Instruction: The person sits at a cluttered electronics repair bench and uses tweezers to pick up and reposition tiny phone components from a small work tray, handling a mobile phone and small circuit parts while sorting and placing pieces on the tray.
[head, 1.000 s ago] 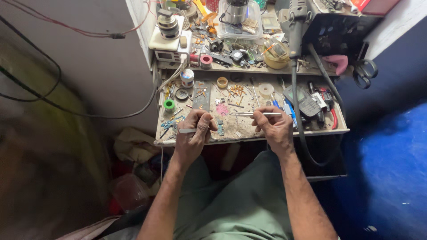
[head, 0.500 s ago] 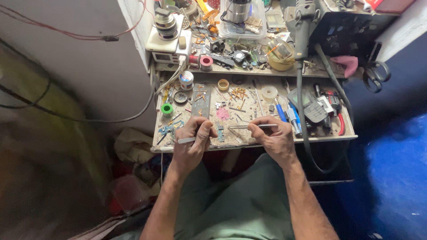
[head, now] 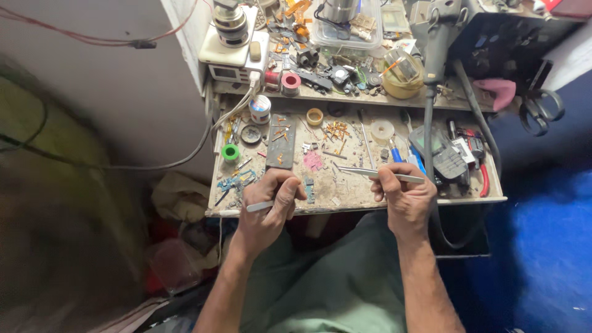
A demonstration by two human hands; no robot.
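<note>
The right hand (head: 404, 196) pinches long silver metal tweezers (head: 370, 174), which lie level with tips pointing left toward the left hand (head: 266, 209). That hand's fingers close around a slim grey tool (head: 260, 206) lying leftward beyond them.

A clear plastic box (head: 345, 28) sits at the shelf's back — a small labelled tub (head: 260, 108) below-left.

Over a cluttered worktop (head: 345, 191), the left hand (head: 268, 209) at seven o'clock grips a slim metal tool (head: 260, 206), and the right hand (head: 402, 196) at five o'clock pinches tweezers (head: 370, 173) pointing toward nine. A green tape roll (head: 230, 152) lies at ten o'clock, scissors (head: 541, 110) at two.
</note>
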